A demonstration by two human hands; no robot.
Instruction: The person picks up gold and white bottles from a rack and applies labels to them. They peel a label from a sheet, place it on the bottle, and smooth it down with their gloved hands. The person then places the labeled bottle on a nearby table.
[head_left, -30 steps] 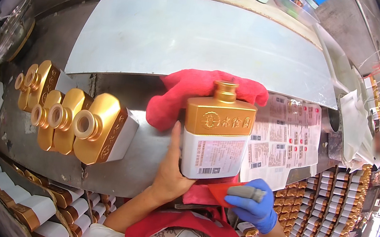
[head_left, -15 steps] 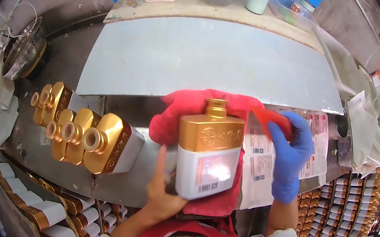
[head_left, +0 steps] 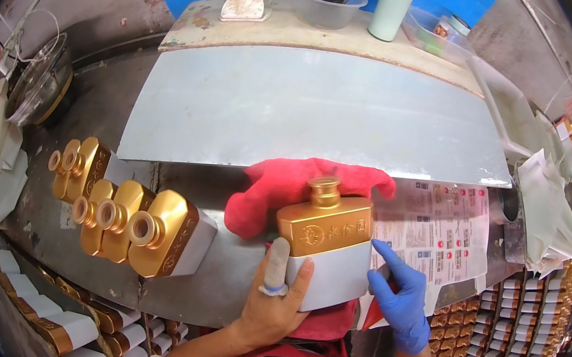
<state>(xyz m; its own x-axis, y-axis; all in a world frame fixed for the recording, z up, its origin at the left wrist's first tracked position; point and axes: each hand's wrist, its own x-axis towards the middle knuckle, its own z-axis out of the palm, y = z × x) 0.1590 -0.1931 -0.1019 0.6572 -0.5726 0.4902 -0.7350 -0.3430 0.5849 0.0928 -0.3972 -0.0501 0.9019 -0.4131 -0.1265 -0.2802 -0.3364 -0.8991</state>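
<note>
One gold-and-white bottle (head_left: 327,250) in the left hand (head_left: 275,312), over a red cloth (head_left: 254,203) on the counter (head_left: 222,278).
From my remote seat I see the left grip closed about the bottle's lower left side, one finger in a grey cover (head_left: 276,267), probably to steady it. The blue-gloved right hand (head_left: 401,305) has index and thumb parted, the index tip at or just beside the bottle's right edge; a red flat piece (head_left: 370,315) shows beneath, but I cannot tell whether that grip has hold of it. I take the cloth for padding. A printed sheet (head_left: 462,238) lies to the right, handy, I judge, for the gloved side. Five similar bottles (head_left: 122,229) stand at left in a three and a two, perhaps grouped away from the handling.
</note>
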